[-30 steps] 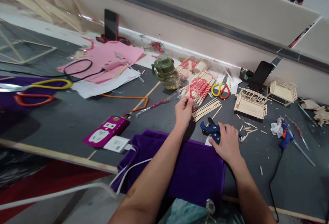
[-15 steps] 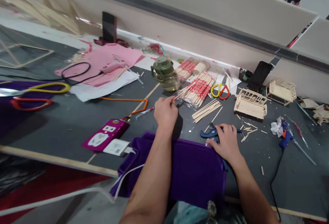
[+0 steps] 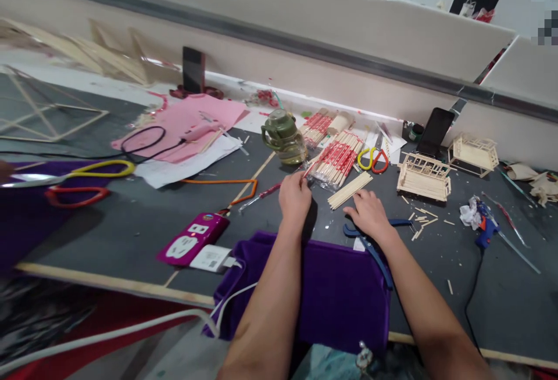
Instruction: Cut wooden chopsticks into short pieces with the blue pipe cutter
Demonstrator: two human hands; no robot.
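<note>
My left hand (image 3: pixel 295 197) is closed in a pinch around a thin wooden stick (image 3: pixel 313 163), partly hidden by the fingers and blending with the sticks behind it. Just beyond lies a bundle of wooden chopsticks (image 3: pixel 336 159) in red-and-white wrapping. My right hand (image 3: pixel 369 211) rests fingers out at the near end of a row of bare sticks (image 3: pixel 350 190), its fingertips touching or nearly touching them. Partly under that hand lies a blue hand cutter (image 3: pixel 378 258), let go, with one handle over the purple cloth (image 3: pixel 344 293).
A green-lidded bottle (image 3: pixel 283 139) stands behind my left hand. Scissors (image 3: pixel 372 160), two small stick models (image 3: pixel 424 179), a phone (image 3: pixel 435 130) and a blue glue gun (image 3: pixel 486 232) are to the right. A magenta power strip (image 3: pixel 194 237) and other scissors (image 3: pixel 87 179) lie left.
My right hand has left the blue cutter and moved forward to the bare sticks, which now lie in a neater row. My left hand keeps its pinch near the chopstick bundle.
</note>
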